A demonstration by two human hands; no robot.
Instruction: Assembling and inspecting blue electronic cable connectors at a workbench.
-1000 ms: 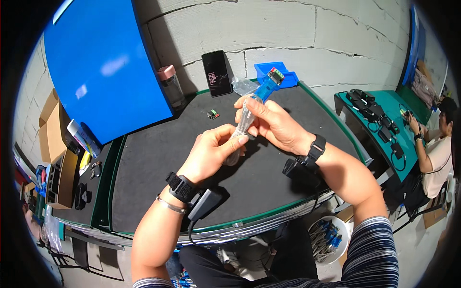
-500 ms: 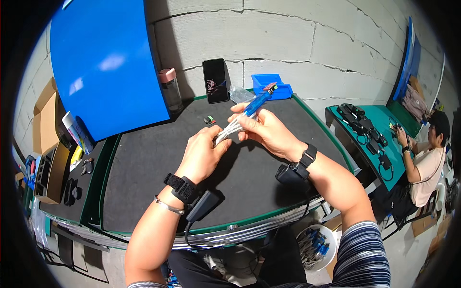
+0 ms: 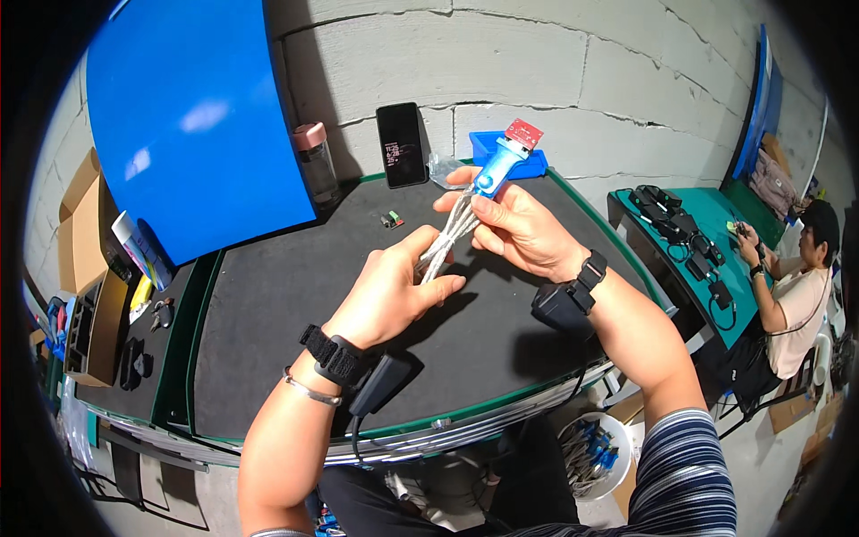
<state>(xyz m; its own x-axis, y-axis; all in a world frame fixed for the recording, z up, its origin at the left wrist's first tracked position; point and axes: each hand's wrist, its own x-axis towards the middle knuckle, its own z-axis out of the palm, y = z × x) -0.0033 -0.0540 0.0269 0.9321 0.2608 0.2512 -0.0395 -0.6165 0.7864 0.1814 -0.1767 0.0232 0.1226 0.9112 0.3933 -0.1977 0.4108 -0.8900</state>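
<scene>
Above the dark mat I hold a folded bundle of grey-white cable (image 3: 437, 252) with a blue plug (image 3: 497, 170) at its upper end. A small red circuit board (image 3: 524, 133) sits on the plug's tip, tilted up to the right. My right hand (image 3: 526, 231) pinches the plug's base between thumb and fingers. Lower down, my left hand (image 3: 386, 291) closes loosely round the cable; its thumb points right and some fingers are hidden behind. Small green, black and red parts (image 3: 392, 219) lie on the mat beyond my left hand.
At the back stand a bottle (image 3: 318, 166), a phone (image 3: 402, 148) and a blue bin (image 3: 535, 165). Left are a blue panel (image 3: 188, 116) and a cardboard box (image 3: 85, 233). A white bucket of cables (image 3: 626, 488) stands below right. A co-worker (image 3: 796, 304) sits at a green table (image 3: 729, 331).
The plug has turned, so the red board's flat face now shows. My left hand has shifted right along the cable and its thumb has stretched out; my right hand has moved slightly right.
</scene>
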